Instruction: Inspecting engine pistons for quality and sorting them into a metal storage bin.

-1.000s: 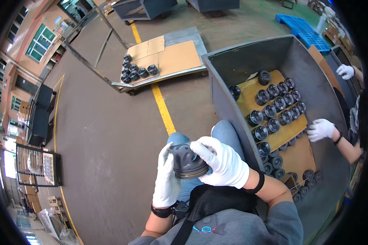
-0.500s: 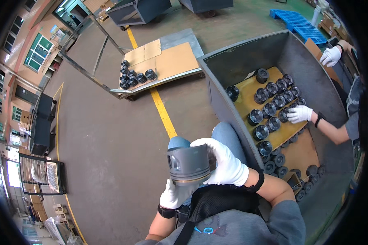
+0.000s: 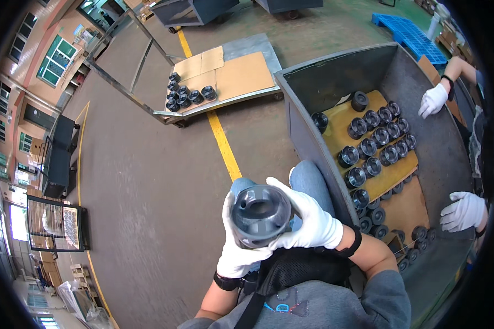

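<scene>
A dark grey engine piston (image 3: 262,211) is held in front of my body, its hollow, shiny underside or crown recess facing up toward me; I cannot tell which end it is. My left hand (image 3: 237,249), in a white glove, wraps its left side and bottom. From the right, my right hand (image 3: 308,222), also white-gloved, grips it with thumb and fingers around the side. To my right, a deep grey metal bin (image 3: 313,129) holds several similar pistons (image 3: 360,198) in rows on a yellowish sheet (image 3: 376,183), with more on a lower layer.
A co-worker's white-gloved hands (image 3: 434,101) are at the bin's right side. Ahead stands a flat cart (image 3: 241,79) with cardboard and several pistons (image 3: 184,100). A yellow floor line (image 3: 223,143) runs beneath it. A blue pallet (image 3: 409,37) lies at the far right.
The piston has been tipped from showing its side with ring grooves to showing its end face. My left hand has come up its left side. The co-worker's hand has left the pistons.
</scene>
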Demonstrator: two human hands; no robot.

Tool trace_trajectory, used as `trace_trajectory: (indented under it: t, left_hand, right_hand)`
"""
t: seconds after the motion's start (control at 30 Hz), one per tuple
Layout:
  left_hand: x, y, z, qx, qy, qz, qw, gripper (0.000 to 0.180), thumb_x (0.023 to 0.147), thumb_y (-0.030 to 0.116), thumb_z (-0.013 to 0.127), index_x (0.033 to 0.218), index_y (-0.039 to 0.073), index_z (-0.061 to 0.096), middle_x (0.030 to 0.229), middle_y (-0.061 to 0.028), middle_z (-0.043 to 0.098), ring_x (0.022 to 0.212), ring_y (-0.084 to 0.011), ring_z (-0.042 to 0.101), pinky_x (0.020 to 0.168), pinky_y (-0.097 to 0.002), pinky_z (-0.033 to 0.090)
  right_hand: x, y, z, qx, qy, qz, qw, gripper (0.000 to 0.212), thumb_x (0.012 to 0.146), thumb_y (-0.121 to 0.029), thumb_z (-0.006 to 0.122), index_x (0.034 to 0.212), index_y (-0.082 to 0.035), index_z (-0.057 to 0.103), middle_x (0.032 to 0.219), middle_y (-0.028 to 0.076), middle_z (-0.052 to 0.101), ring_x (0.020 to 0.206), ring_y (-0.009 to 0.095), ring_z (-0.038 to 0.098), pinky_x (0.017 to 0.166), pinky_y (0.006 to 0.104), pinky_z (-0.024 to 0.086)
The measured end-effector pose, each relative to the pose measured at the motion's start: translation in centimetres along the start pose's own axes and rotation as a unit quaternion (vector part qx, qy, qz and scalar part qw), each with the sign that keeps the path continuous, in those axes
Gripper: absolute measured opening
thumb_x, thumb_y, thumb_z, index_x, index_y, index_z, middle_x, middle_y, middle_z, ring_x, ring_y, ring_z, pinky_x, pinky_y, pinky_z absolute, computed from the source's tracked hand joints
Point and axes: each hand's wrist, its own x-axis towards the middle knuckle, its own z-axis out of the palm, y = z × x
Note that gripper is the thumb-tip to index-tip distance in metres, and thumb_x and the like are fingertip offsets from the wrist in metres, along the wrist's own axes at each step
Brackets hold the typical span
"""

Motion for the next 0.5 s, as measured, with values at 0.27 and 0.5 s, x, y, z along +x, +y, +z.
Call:
trace_trajectory:
  t: [0.27, 0.5]
  left_hand:
    - [1.4, -3.3, -3.5, -0.318, -0.033, -0.231, 0.919, 0.059, 0.107, 0.042, 0.046, 0.157, 0.017, 0.028, 0.137, -0.0134, 0.058, 0.123, -0.0195, 0.06, 0.104, -0.0384, 0.052]
    - [0.6, -7.0, -6.1, -0.446, -0.157, -0.202, 0.858, 0.063, 0.106, 0.037, 0.051, 0.159, 0.018, 0.024, 0.137, -0.0152, 0.057, 0.122, -0.0203, 0.06, 0.103, -0.0364, 0.052]
  right_hand:
    - [-0.1, -2.2, 1.7, -0.231, 0.05, -0.191, 0.953, 0.103, 0.059, -0.046, 0.093, 0.138, 0.005, 0.05, 0.123, 0.016, 0.063, 0.109, 0.035, 0.061, 0.1, 0.0486, 0.048]
    - [-0.2, -1.6, 1.7, -0.232, 0.03, -0.213, 0.948, 0.107, 0.059, -0.05, 0.092, 0.138, 0.005, 0.049, 0.118, 0.015, 0.062, 0.105, 0.033, 0.061, 0.093, 0.046, 0.048]
